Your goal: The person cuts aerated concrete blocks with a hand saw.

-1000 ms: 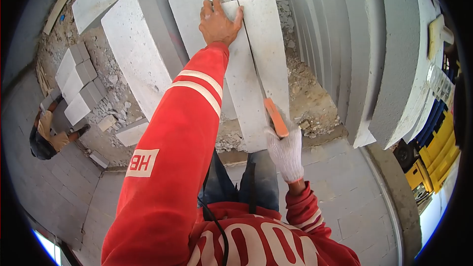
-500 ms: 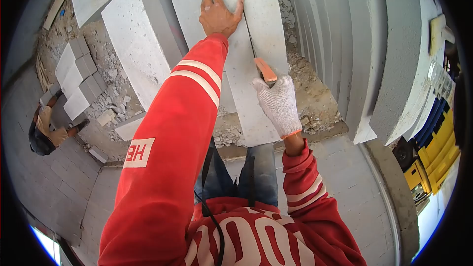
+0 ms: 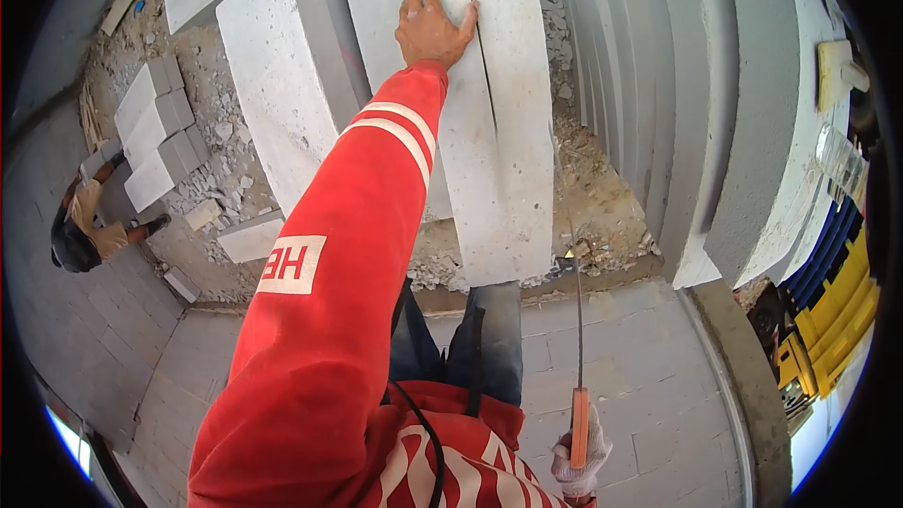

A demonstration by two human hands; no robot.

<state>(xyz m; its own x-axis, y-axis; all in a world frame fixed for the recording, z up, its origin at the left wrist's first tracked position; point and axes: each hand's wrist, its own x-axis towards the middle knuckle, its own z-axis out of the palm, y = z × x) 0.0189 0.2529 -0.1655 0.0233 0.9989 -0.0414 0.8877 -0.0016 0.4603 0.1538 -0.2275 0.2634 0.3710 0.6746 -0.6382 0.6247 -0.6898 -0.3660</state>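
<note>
My bare left hand [image 3: 435,30] presses on the far end of a pale lightweight concrete block [image 3: 499,198], its fingers curled over the edge and its thumb beside a cut. That cut [image 3: 486,71] is a thin dark slit running from the far end to about halfway down the block. In a white knitted glove, my right hand [image 3: 574,466] is low at the right, closed around the orange handle of a handsaw [image 3: 579,339]. The saw's long thin blade points away from me, apart from the block.
More pale blocks [image 3: 282,47] lean at the left, and large curved slabs [image 3: 691,103] stand in a row at the right. A person [image 3: 85,226] bends beside stacked blocks [image 3: 160,132] at the far left. Rubble [image 3: 602,216] covers the ground; yellow machinery [image 3: 828,329] stands at the right.
My right hand has drawn the handsaw out of the slit and brought it back toward my body, down and right. The left hand stays on the block's far end.
</note>
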